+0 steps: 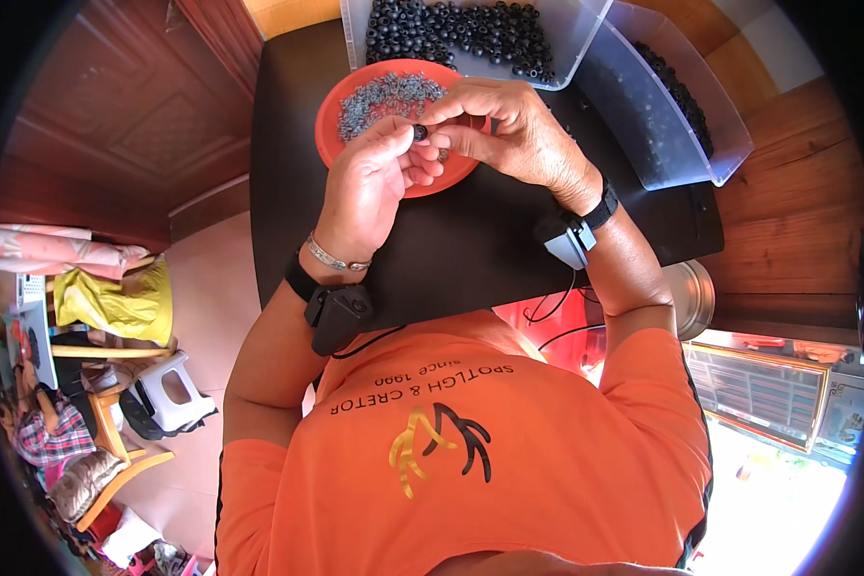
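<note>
A small black round piece (420, 132) sits between the thumb and fingers of my left hand (372, 178), above an orange-red plate (328, 144). My right hand (514, 132) meets it from the other side, thumb and fingertips pinched close to the piece. Whatever those right fingertips hold is too small to make out. Many small grey metal-looking parts (384, 99) lie heaped on the plate, partly hidden by both hands.
A clear plastic bin (571, 48) of black round pieces (451, 34) stands at the far side of the black table (432, 259). Another clear bin (662, 158) with black pieces stands to the right. A white stool (173, 394) and a wooden chair (115, 451) are on the left.
</note>
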Tool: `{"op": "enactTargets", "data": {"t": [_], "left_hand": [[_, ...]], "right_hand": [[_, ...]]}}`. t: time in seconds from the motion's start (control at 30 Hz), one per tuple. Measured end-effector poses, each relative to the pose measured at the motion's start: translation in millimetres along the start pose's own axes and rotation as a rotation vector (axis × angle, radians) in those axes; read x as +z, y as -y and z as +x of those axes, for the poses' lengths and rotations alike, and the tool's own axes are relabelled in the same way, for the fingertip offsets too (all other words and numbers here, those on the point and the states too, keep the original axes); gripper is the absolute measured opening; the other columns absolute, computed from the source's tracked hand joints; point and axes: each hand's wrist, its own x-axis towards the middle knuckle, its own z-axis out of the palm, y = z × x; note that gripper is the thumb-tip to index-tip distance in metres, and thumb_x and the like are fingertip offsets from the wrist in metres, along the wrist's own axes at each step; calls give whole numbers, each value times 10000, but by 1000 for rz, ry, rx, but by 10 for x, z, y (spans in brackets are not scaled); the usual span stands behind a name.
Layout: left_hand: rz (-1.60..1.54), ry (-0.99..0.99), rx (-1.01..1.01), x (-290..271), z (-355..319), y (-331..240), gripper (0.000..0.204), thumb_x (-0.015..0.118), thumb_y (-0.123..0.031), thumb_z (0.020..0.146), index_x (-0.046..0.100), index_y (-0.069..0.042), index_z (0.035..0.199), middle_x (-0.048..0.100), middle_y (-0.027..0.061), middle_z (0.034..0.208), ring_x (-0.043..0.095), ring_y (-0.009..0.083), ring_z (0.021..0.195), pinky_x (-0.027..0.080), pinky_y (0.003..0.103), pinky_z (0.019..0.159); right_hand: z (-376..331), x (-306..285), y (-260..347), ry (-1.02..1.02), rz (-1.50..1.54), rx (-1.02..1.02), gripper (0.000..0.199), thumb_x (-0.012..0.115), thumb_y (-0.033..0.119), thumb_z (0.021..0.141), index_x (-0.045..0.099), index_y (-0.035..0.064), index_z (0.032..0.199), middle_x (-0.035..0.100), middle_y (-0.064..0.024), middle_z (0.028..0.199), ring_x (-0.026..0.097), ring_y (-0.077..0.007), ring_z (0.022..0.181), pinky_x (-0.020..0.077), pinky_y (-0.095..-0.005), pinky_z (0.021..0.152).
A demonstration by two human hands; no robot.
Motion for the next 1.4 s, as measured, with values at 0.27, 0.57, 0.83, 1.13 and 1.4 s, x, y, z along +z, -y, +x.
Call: {"op": "enactTargets", "data": {"t": [0.27, 0.57, 0.83, 1.13, 1.4], "left_hand": [[-65, 84, -19, -12, 24, 20, 199, 472, -200, 937, 571, -33, 980, 607, 70, 911, 585, 178, 820, 451, 288, 769], [-226, 88, 37, -56, 63, 27, 201, 440, -175, 947, 570, -30, 997, 605, 79, 921, 585, 207, 831, 459, 317, 787], [-156, 133, 56, -50, 53, 22, 214, 442, -194, 945, 569, -30, 995, 596, 72, 906, 575, 196, 825, 449, 310, 791], [-163, 153, 48, -51, 41, 25, 221, 440, -208, 952, 572, -36, 997, 600, 68, 915, 577, 184, 823, 451, 299, 776], [-165, 90, 32, -14, 24, 39, 190, 481, -207, 933, 574, -48, 984, 609, 63, 912, 586, 184, 831, 453, 298, 774]], "right_hand": [[-7, 130, -128, -182, 377, 146, 147, 625, 86, 876, 654, 17, 1002, 654, -25, 889, 611, -94, 809, 505, -242, 748], [-1, 158, -126, -108, 492, 93, 168, 618, 55, 873, 653, 21, 1033, 660, -33, 914, 620, -107, 847, 498, -238, 792], [-4, 93, -179, -48, 606, 156, 179, 587, 35, 887, 647, 31, 1055, 666, -39, 909, 618, -103, 816, 507, -246, 745], [-4, 87, -215, -70, 699, 207, 162, 593, 84, 896, 645, 32, 1041, 670, -37, 881, 618, -104, 780, 513, -249, 705], [-25, 141, -212, -145, 738, 233, 161, 663, 81, 847, 653, 32, 999, 672, -53, 826, 637, -117, 719, 527, -255, 661]]}}
